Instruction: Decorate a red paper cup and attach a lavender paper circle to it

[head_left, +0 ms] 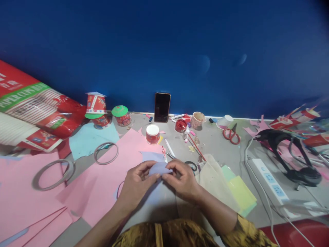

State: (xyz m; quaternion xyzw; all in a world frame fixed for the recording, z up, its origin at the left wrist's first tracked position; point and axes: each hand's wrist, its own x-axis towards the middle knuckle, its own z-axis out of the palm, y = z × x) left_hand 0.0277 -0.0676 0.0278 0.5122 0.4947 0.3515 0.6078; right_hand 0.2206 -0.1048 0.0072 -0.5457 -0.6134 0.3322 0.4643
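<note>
1. Lavender paper piece (159, 168) is at the table (218, 151) centre. I see two hands on it, left hand (135, 185) and right hand (182, 181), with the fingers of both pinching its edges.
2. Two rings lie around nine o'clock: small tape ring (106, 164) and large tape ring (35, 181).
3. One phone (162, 107) stands at twelve o'clock, with one red cup (152, 133) near it.
4. One pair of red scissors (232, 130) is at two o'clock.

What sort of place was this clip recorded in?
Probably a craft table set against a blue wall: pink paper sheets, decorated paper cups and red scissors lie around, and the left hand and right hand pinch a pale blue paper piece.
</note>
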